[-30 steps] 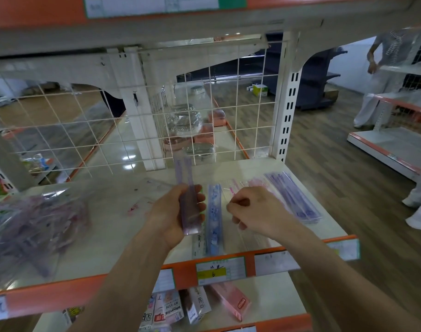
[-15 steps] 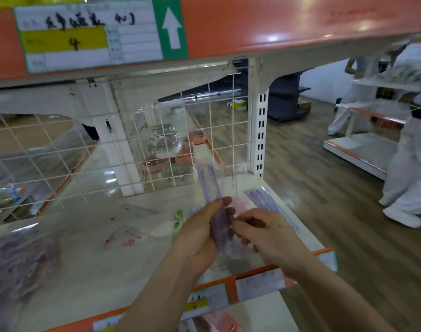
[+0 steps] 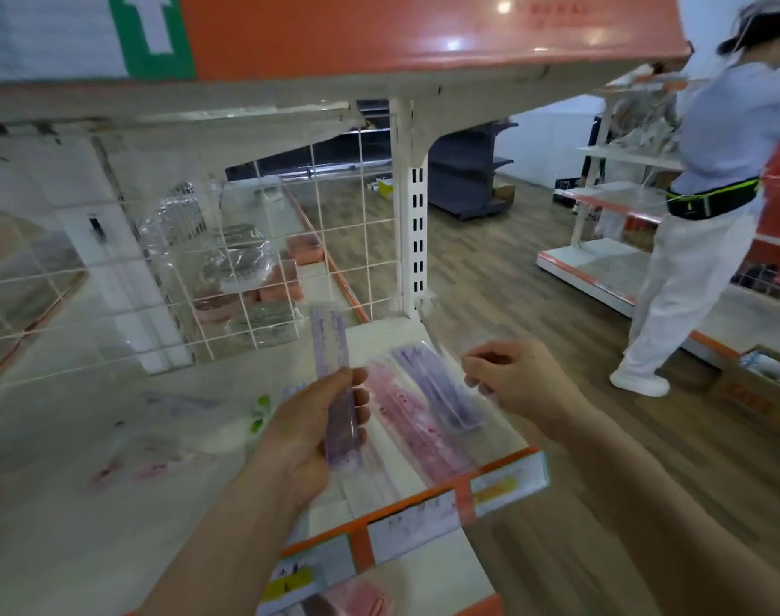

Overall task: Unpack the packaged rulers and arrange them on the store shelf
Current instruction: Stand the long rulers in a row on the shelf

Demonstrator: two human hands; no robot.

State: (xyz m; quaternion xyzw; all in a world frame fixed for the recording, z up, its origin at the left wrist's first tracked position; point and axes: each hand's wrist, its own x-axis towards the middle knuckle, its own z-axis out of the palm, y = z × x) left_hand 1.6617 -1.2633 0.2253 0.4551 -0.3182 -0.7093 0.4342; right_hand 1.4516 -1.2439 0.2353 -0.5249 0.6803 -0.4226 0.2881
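The purple ruler (image 3: 335, 384) is standing nearly upright above the front part of the store shelf (image 3: 112, 460), and the left hand (image 3: 310, 431) is grasping its lower half with the fingers curled around it. The upper end of the ruler is projecting above the fingers, toward the wire grid back panel (image 3: 264, 260).

Just right of the purple ruler, a row of pink rulers (image 3: 408, 417) is lying flat on the shelf, running from the front edge toward the back. Right of those — nearer the shelf's end — a stack of purple rulers (image 3: 437, 391) is lying in the same direction.

The right hand (image 3: 515, 380) is hovering right of the purple ruler, above the shelf's right end, and its fingertips are pinching a clear plastic sleeve (image 3: 450, 349) (the film is blurred, so its outline is uncertain).

Left of the purple ruler, flattened clear wrappers (image 3: 148, 464) are lying on the shelf surface. Below the ruler, the orange price rail (image 3: 423, 509) is carrying paper labels.

Far right of the ruler, a second person in white trousers (image 3: 690, 277) is standing at another shelving unit.
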